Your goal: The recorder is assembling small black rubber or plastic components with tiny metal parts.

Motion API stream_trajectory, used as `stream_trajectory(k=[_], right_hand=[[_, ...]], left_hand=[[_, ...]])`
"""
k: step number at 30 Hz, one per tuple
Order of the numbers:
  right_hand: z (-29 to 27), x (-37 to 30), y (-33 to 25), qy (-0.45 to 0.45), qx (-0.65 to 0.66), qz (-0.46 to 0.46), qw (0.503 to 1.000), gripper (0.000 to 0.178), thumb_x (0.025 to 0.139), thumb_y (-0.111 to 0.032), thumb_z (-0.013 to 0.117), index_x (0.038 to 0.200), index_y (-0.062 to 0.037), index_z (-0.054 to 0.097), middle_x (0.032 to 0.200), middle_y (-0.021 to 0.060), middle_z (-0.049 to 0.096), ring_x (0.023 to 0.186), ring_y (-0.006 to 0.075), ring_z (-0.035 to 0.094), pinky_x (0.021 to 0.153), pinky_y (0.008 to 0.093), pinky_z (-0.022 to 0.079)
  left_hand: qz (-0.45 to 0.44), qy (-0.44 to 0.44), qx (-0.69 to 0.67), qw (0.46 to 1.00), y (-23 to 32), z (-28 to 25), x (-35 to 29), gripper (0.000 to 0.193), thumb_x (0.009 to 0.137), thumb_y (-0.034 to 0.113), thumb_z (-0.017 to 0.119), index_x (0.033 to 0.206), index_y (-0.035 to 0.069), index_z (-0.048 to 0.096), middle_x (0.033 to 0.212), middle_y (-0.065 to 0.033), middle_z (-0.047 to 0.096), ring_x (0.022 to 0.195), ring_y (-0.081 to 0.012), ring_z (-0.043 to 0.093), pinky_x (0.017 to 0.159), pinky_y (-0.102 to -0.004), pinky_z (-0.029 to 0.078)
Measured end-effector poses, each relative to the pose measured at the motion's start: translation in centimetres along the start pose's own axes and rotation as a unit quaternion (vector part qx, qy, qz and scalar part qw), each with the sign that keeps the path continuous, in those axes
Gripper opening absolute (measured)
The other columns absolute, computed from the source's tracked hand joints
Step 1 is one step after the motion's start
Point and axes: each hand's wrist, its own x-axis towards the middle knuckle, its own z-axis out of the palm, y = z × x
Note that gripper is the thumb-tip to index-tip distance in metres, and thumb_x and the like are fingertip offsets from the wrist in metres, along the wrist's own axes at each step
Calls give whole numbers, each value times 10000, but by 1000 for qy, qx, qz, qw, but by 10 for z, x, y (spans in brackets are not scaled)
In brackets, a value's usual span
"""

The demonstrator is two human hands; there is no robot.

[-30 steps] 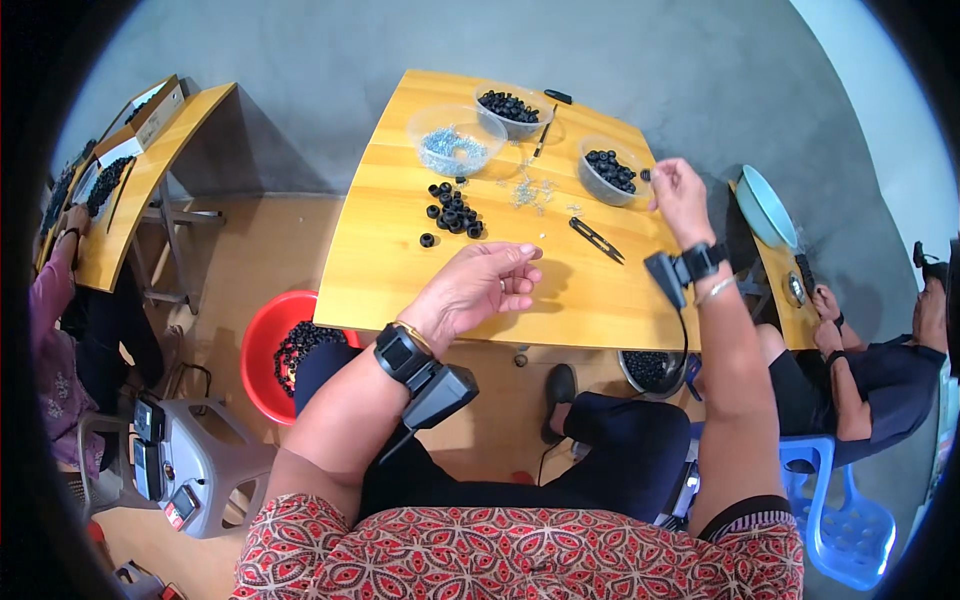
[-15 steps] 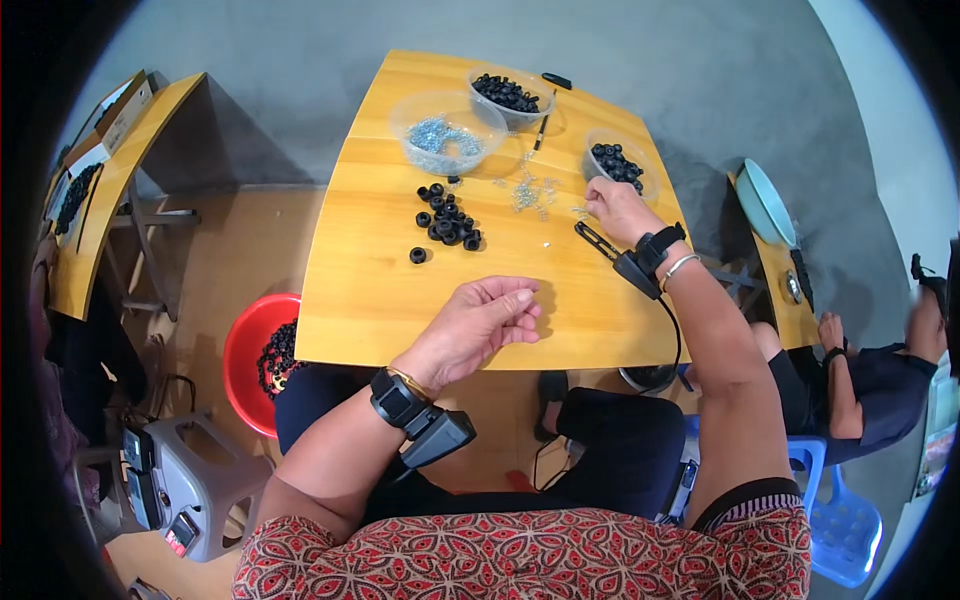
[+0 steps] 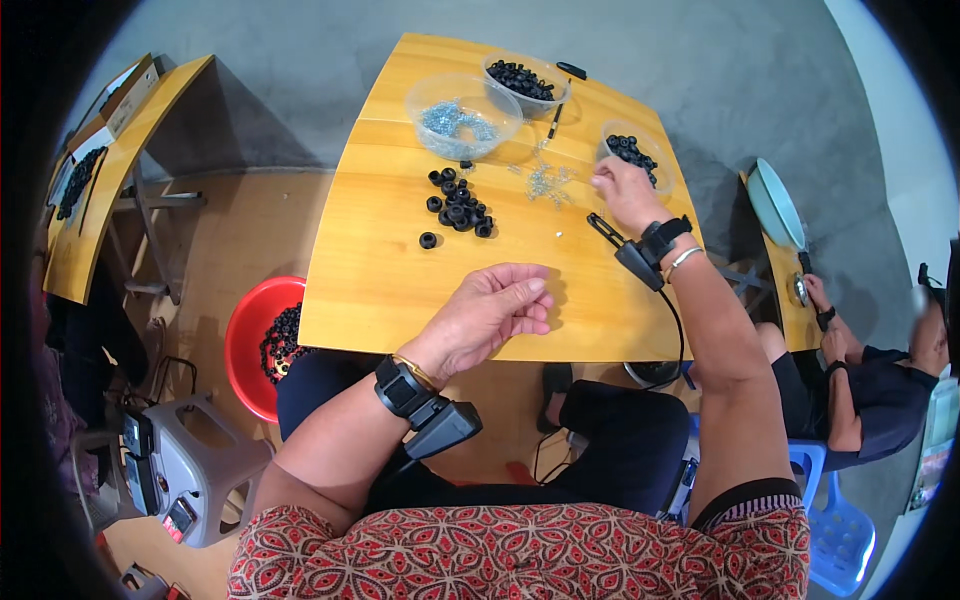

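My left hand (image 3: 492,312) hovers over the near part of the wooden table (image 3: 400,310), fingers curled and thumb pressed to the index finger. Whatever it may hold is hidden. Farther right, my right hand (image 3: 632,198) is closed in a pinch beside a scatter of small clear pieces (image 3: 546,184); I cannot make out anything between its fingertips. Just beyond it stands a clear bowl of round black parts (image 3: 632,152). A loose pile of black ring-like parts (image 3: 460,208) lies left of centre, with a single black part (image 3: 428,240) nearer me. A tiny white piece (image 3: 559,234) rests between the hands.
At the back are a clear tub of bluish pieces (image 3: 458,125), a bowl of black parts (image 3: 522,82) and a black pen (image 3: 556,122). A red basin (image 3: 245,345) stands below the left edge. Another person (image 3: 870,400) sits at right near a teal basin (image 3: 775,205).
The view has shifted slightly, so the table sits a little higher and farther right. Both my hands keep nearly the same pose. The other person's hand has reached toward a round metal thing.
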Motion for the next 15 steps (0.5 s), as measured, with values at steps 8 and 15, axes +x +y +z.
stream_trajectory(k=[8, 15], right_hand=[[-16, -17, 14, -128, -22, 63, 990, 157, 769, -99, 554, 885, -9, 501, 816, 167, 570, 810, 290, 546, 717, 328, 422], [-7, -12, 5, -143, -21, 0, 989, 130, 765, -88, 548, 856, -26, 480, 760, 155, 552, 746, 296, 525, 667, 333, 413]], left_hand=[[3, 24, 12, 1000, 1, 5, 2, 284, 853, 100, 469, 1114, 0, 413, 856, -102, 533, 721, -160, 544, 673, -276, 491], [-3, 7, 17, 1000, 2, 4, -1, 235, 849, 108, 481, 1050, -13, 483, 834, -92, 546, 713, -154, 547, 665, -267, 487]])
